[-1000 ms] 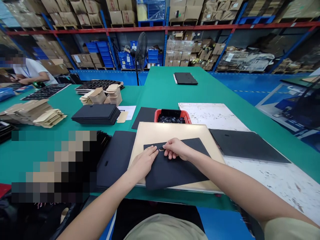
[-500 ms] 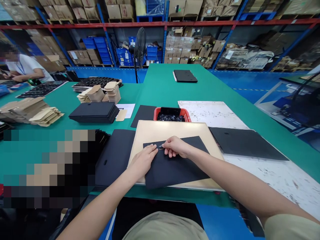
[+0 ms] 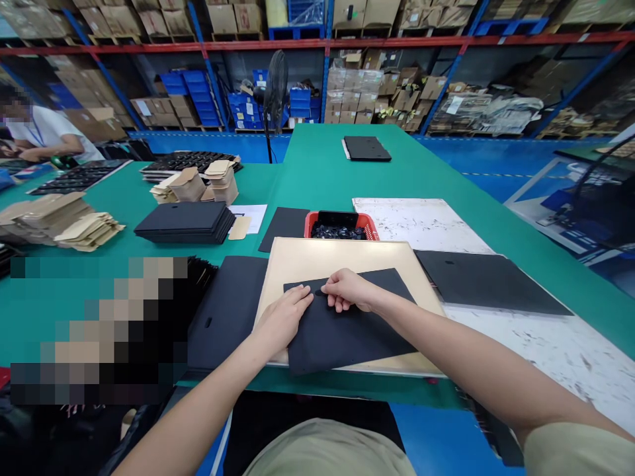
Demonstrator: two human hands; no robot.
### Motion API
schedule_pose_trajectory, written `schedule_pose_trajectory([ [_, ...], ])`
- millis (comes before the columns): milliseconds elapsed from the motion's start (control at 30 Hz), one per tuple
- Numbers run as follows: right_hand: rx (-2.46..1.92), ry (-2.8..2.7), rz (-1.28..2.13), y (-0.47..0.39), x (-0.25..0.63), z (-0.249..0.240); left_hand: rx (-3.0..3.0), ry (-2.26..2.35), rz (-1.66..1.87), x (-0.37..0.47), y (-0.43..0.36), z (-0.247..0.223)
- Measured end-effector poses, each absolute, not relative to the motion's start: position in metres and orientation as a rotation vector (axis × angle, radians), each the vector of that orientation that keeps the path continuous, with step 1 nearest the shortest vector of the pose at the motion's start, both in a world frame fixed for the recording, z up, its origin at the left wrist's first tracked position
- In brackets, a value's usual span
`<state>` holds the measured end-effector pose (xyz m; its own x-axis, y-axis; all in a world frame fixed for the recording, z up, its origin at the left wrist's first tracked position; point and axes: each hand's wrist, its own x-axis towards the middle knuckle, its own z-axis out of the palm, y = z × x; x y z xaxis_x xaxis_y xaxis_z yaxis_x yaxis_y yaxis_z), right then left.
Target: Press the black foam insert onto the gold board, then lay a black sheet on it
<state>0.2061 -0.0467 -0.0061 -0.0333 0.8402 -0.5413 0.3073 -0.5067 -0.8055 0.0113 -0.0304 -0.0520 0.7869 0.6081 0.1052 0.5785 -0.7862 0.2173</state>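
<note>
A black sheet (image 3: 342, 344) lies slightly turned on a pale board (image 3: 292, 256) in front of me. My left hand (image 3: 284, 318) rests flat on the sheet's left side, fingers stretched toward its upper edge. At that edge, between the two hands, is a small dark oval piece (image 3: 318, 292). Thumb and index finger of my right hand (image 3: 347, 291) pinch its right end, the other fingers curled over the sheet. Whether the piece sits in a hole or on the surface I cannot tell.
Behind the board stands a red basket (image 3: 370, 228) of small black parts. Black sheets (image 3: 233, 301) with a slot are stacked at the left. Another black sheet (image 3: 491, 281) lies on a white board (image 3: 411, 221) at the right. A person (image 3: 47, 132) sits at far left.
The small piece looked lighter, with a pale curved line under it; now it looks dark and flatter. Both hands have kept almost the same place.
</note>
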Motion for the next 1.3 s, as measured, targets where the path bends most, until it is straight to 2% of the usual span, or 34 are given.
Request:
schedule_pose_trajectory([
  [1000,-1.790,-1.215,1.469,-0.052,0.202,-0.010,2.986,0.929,0.229,0.022,-0.029,-0.043],
  [1300,-1.756,-1.066,1.381,-0.065,0.239,0.001,2.969,0.939,0.105,0.020,-0.032,-0.043],
])
